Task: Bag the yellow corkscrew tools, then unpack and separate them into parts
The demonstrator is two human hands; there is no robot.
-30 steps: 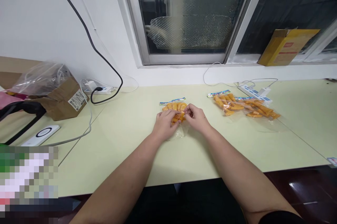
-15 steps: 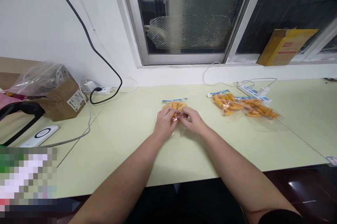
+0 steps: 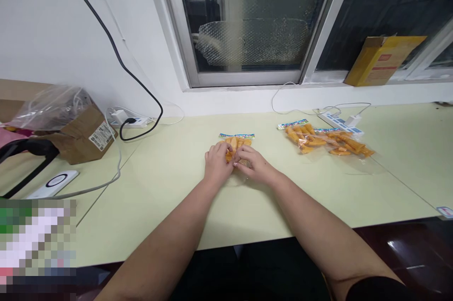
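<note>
- Left: cardboard box (image 3: 81,138) sits on the table (image 3: 155,183), no change.
- Center: left hand (image 3: 216,162) rests on the left side of the snack bag (image 3: 243,142), fingers curled; cannot tell if it grips plastic.
- Center: snack bag lies flat, header strip (image 3: 237,136) now more level than a second ago; lower part mostly covered.
- Center: right hand (image 3: 255,165) has moved inward, fingertips meeting the left's; firm grip cannot be told. Work now centers on the lower part.
- Right: two other bags (image 3: 307,138) unchanged, untouched.

Orange pieces (image 3: 235,142), multicoloured bag header (image 3: 237,136), pale yellow-green table (image 3: 166,164), white wall (image 3: 42,22)
</note>
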